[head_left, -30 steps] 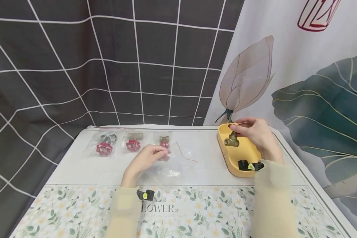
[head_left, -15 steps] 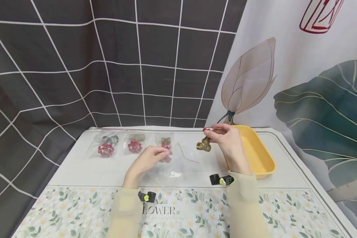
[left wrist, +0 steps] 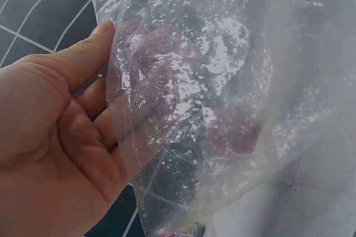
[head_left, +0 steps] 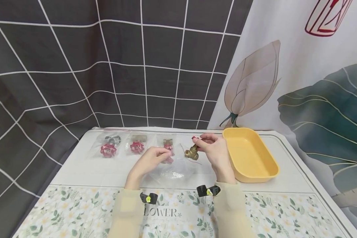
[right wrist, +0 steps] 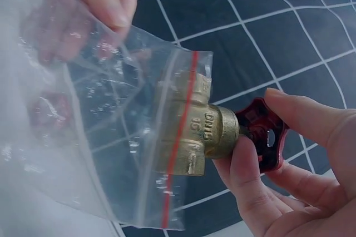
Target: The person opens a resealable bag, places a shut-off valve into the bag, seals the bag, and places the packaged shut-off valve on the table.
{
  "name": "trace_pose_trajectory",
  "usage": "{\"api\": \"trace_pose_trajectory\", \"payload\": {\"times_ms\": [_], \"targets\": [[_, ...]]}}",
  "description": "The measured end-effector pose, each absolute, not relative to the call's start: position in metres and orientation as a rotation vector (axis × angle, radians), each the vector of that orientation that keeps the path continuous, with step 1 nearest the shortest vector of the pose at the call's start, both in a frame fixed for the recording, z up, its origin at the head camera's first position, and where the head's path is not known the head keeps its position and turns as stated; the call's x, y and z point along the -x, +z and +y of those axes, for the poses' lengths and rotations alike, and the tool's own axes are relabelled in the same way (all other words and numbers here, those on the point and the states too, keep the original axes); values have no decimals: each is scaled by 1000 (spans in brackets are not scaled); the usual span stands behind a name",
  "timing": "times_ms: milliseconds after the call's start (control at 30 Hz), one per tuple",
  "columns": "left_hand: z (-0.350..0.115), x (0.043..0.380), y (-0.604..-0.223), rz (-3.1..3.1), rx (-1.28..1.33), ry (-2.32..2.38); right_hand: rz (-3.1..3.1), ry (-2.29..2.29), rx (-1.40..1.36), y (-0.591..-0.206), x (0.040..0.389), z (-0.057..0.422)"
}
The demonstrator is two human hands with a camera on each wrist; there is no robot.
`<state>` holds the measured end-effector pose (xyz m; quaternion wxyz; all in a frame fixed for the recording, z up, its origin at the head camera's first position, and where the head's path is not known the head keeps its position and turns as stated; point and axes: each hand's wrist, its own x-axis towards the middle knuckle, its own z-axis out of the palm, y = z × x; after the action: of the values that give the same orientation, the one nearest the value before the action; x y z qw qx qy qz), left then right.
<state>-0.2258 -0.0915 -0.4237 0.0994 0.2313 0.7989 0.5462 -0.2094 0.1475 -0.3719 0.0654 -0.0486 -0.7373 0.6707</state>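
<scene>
My left hand (head_left: 148, 162) pinches the edge of a clear zip bag (head_left: 175, 174) between thumb and fingers; the left wrist view shows the crinkled plastic (left wrist: 194, 81) spread across the fingers. With its fingers and thumb my right hand (head_left: 216, 153) grips a brass valve (head_left: 191, 153) by its dark red handwheel (right wrist: 261, 134). In the right wrist view the valve's brass body (right wrist: 214, 131) lies at the bag's mouth, overlapped by the red zip line (right wrist: 183, 131). Beyond my left fingers sits a bagged valve with a red wheel (head_left: 168, 142), partly covered.
Two more bagged valves with red handwheels, one far left (head_left: 108, 149) and one beside it (head_left: 137, 146), lie along the back of the white table. A yellow tray (head_left: 253, 177) stands at the right. Floral cloth (head_left: 77, 211) covers the front.
My right hand has carried the brass valve left from over the yellow tray to the clear bag's mouth. My left hand keeps its hold on the bag in about the same place.
</scene>
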Motion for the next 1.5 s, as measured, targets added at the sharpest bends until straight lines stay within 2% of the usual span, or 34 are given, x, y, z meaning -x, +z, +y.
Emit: {"api": "trace_pose_trajectory", "payload": {"times_ms": [733,1500], "targets": [[-89,227,-427,2459,-615,1648,-2171,1975,153,-392,207,123],[-82,225,-426,2593,-516,1672,-2329,1741,41,-400,209,128]]}}
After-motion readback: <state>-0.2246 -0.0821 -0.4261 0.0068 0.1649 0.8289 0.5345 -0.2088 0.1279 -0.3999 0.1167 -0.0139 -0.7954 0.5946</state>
